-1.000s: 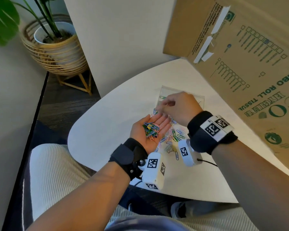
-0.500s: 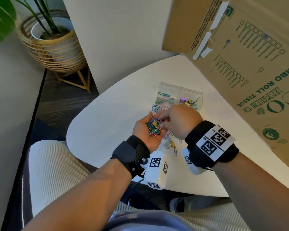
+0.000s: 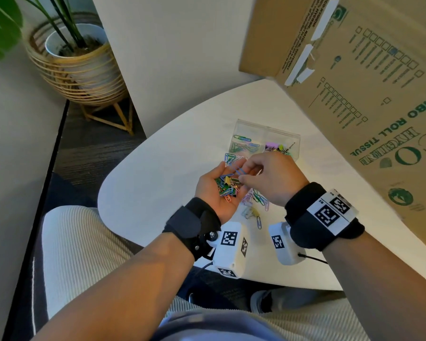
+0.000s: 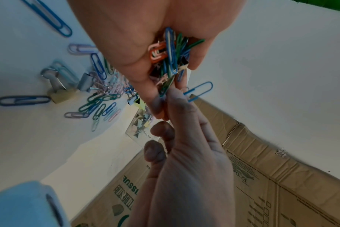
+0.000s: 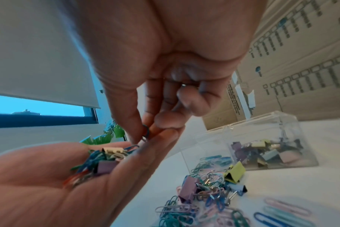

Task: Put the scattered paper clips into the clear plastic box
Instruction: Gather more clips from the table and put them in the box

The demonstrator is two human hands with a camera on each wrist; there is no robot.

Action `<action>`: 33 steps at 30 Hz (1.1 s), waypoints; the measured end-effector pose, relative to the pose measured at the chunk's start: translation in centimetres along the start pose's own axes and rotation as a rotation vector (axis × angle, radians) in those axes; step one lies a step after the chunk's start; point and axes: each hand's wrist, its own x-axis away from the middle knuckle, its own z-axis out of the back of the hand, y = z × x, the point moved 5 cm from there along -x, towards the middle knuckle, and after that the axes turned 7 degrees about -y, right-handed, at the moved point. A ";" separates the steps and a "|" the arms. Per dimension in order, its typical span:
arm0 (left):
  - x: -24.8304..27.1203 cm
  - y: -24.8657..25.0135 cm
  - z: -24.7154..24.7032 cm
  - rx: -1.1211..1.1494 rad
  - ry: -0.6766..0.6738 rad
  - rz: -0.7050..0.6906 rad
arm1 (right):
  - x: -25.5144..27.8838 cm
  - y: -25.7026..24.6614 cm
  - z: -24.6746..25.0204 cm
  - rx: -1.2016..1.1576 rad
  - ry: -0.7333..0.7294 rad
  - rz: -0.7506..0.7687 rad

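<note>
Cupped in the upturned left hand lies a tangled heap of paper clips in blue, green, orange and pink wire, with a yellow and a purple binder clip mixed in. The palm is open and slightly hollowed, its fingers relaxed beneath the heap rather than closed over it. Just above, the right hand pinches one blue paper clip between thumb and forefinger, the other fingers curled in toward the palm. Below both hands, more loose clips lie scattered on the white table (pastel pinks, teals and dark blues, several binder clips among them). Beyond the hands stands the clear plastic box, split into compartments: the left one holds a few paper clips, the right one holds binder clips. A large cardboard box leans over the table's right side, and a potted plant in a woven stand sits on the floor to the left.
</note>
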 end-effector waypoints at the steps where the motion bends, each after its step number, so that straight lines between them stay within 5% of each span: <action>1: 0.0 0.0 0.2 -0.008 0.013 0.002 | 0.1 0.1 0.2 -0.064 0.013 -0.002; 5: 0.1 0.1 0.7 0.027 0.050 -0.035 | -0.8 1.1 2.0 -0.260 0.117 -0.054; 12: 0.3 -0.2 0.4 0.041 0.035 -0.018 | -5.8 1.8 5.9 -0.059 0.321 -0.162; 17: 0.2 0.2 0.2 0.053 0.020 -0.027 | -7.4 2.6 4.8 0.144 0.157 -0.297; 21: 0.0 0.7 0.3 0.099 0.011 -0.041 | -5.0 -0.2 3.6 0.086 0.168 -0.075; 24: -0.3 0.6 0.7 0.091 0.050 -0.043 | -2.7 -2.1 1.1 -0.001 -0.108 0.002; 27: -0.5 0.1 1.0 0.069 0.088 -0.001 | -1.4 -2.2 -0.6 0.148 -0.279 0.042; 33: -0.2 -0.3 0.8 0.069 0.117 0.002 | -0.8 -1.7 -1.2 0.327 -0.282 0.174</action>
